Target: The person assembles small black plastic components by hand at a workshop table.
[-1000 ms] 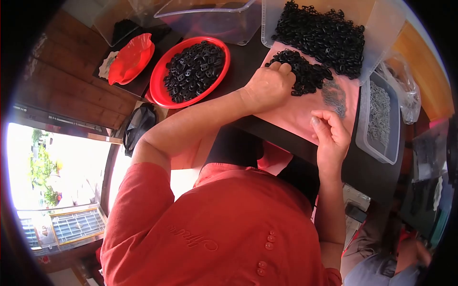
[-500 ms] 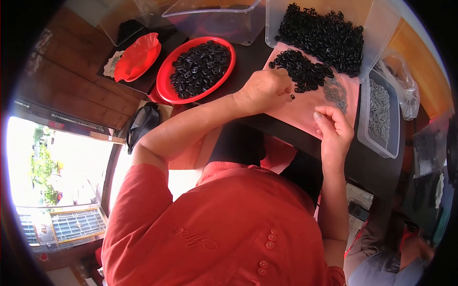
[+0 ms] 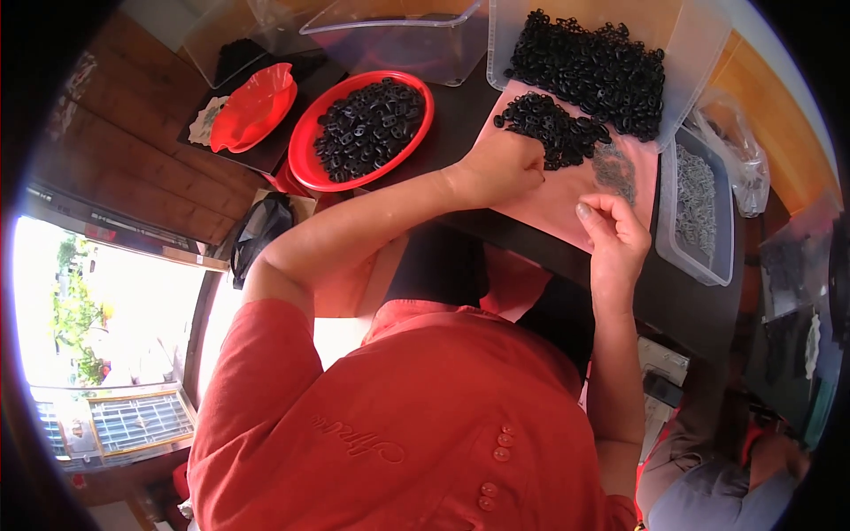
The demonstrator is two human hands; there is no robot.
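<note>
Nearest blk loops [image 3: 558, 133] lie fwd-R of my curled L hand [image 3: 500, 170], metal bits [image 3: 614, 172] fwd of pinched R hand [image 3: 620, 248]; can't tell what's gripped.

Toward 7 o'clock, lettering [image 3: 359, 439] in a looping script runs across the red shirt [image 3: 398, 380], close to the cloth in tone. Its line slants down toward 4 o'clock, with the largest, curliest stroke at that end. At 9 o'clock, the dark strip [image 3: 106, 217] above the bright opening carries small pale marks; whether they are writing cannot be told. Near 8 o'clock, a pale patch [image 3: 81, 428] beside the framed panes [image 3: 137, 420] shows darker markings, too small to read.
</note>
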